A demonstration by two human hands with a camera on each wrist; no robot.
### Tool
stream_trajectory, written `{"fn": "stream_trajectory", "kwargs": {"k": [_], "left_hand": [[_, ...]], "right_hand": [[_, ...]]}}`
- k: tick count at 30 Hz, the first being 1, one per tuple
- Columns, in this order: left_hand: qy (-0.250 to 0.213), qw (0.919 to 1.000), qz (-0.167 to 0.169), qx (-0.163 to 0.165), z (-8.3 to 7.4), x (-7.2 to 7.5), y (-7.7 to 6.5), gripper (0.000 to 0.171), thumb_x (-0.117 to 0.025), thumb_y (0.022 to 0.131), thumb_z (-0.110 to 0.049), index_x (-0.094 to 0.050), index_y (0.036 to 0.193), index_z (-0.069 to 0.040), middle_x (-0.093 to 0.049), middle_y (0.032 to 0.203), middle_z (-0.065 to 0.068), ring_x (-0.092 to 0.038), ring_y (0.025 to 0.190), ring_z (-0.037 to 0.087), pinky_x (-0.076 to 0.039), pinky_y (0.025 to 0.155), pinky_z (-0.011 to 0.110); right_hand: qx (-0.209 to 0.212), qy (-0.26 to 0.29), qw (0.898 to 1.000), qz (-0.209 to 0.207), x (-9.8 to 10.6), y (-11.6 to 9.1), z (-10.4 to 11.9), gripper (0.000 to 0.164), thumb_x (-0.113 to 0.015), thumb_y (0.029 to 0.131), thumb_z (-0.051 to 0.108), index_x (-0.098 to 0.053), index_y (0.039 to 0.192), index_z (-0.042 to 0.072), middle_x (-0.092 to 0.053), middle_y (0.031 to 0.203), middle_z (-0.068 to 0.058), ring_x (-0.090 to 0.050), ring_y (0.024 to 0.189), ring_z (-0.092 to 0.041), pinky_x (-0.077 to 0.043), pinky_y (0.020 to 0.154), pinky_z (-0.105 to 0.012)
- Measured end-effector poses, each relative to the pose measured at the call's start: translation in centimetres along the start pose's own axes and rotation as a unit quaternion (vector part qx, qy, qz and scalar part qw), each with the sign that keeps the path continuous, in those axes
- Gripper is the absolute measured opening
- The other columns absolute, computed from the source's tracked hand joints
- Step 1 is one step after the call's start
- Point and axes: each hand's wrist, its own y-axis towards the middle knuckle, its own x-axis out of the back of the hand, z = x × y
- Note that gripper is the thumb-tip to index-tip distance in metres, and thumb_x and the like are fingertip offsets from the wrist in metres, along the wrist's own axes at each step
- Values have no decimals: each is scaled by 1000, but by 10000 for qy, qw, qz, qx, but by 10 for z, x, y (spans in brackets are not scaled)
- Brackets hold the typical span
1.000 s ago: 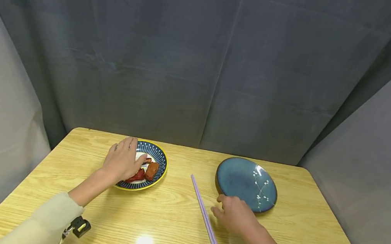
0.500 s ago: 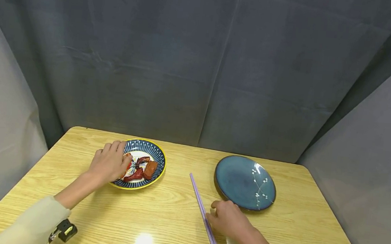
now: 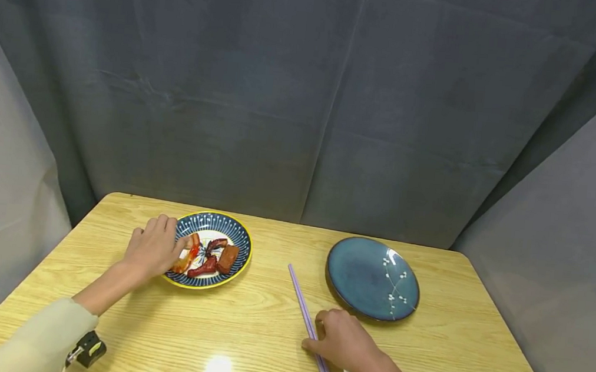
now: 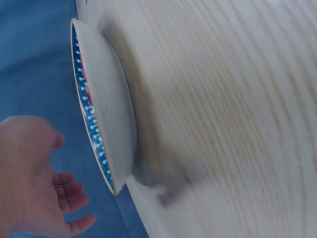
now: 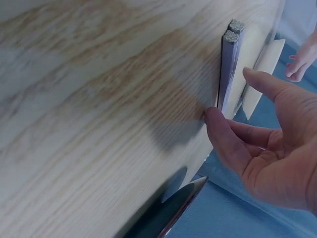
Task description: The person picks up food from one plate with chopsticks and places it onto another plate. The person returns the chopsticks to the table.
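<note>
Well, two light purple chopsticks (image 3: 307, 320) lie side by side, just below and right of the middle of the frame. The right hand (image 3: 344, 339) is over them, thumb and fingers spread apart and squeezing nothing (the right wrist view shows the gap). I can't tell if it touches the chopsticks. Near its fingers, right of the middle, sits a round blue-green plate (image 3: 364, 277) with a twig of little white flowers.

Left of the middle, the left hand (image 3: 151, 247) has softly bent fingers and grips nothing. It is beside a blue-and-white plate (image 3: 239, 234) with a yellow edge (the left wrist view shows space between them). Red and brown bits of food (image 3: 228, 259) lie on that plate. At the lower left are a pale sleeve (image 3: 35, 334) and a small black gadget (image 3: 92, 350). A wooden table (image 3: 264, 325) fills the bottom, and a dark grey curtain (image 3: 221, 85) hangs across the top.
</note>
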Motion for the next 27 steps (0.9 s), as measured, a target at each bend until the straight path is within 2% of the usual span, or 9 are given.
{"fn": "stream_trajectory", "kwargs": {"k": [3, 6, 9, 15, 21, 27], "left_hand": [[28, 10000, 5, 15, 5, -7, 1, 36, -52, 102, -28, -47, 108, 7, -45, 101, 19, -47, 94, 38, -38, 71, 53], [78, 9999, -37, 73, 11, -10, 0, 35, -53, 102, -27, -47, 108, 7, -45, 100, 19, -47, 95, 38, -38, 72, 53], [182, 9997, -69, 160, 19, -11, -3, 35, -54, 101, -27, -48, 106, 8, -44, 96, 18, -46, 92, 37, -37, 71, 51], [190, 9994, -89, 286, 27, -10, -2, 35, -52, 101, -26, -47, 97, 8, -41, 88, 17, -46, 85, 37, -38, 68, 50], [191, 9990, 106, 379, 32, -7, -1, 35, -49, 102, -26, -46, 95, 8, -39, 87, 17, -45, 84, 36, -37, 68, 48], [202, 9985, 301, 408, 35, -12, -1, 37, -48, 102, -27, -46, 98, 10, -40, 89, 18, -45, 85, 36, -37, 69, 49]], "right_hand": [[2, -145, 9999, -38, -2, -2, -2, 34, -85, 77, 33, -63, 81, 8, -42, 65, 6, -37, 59, -9, -33, 52, -28], [39, -171, 9998, -93, -3, -2, -4, 33, -86, 77, 32, -64, 84, 7, -44, 67, 7, -39, 61, -9, -35, 55, -29], [171, -144, 9997, -123, -5, 0, -3, 34, -86, 77, 31, -66, 88, 6, -46, 70, 7, -42, 63, -9, -37, 57, -29], [290, -272, 9991, -148, -6, 2, -2, 32, -86, 77, 30, -62, 83, 10, -44, 69, 7, -40, 62, -8, -36, 55, -28], [327, -231, 9992, -92, -7, 3, 0, 36, -84, 79, 26, -51, 70, 14, -43, 67, 6, -39, 59, -7, -36, 53, -27], [332, -198, 9992, -103, -6, 2, -1, 32, -82, 80, 15, -51, 69, 15, -43, 68, 6, -40, 60, -8, -37, 52, -26]]}}
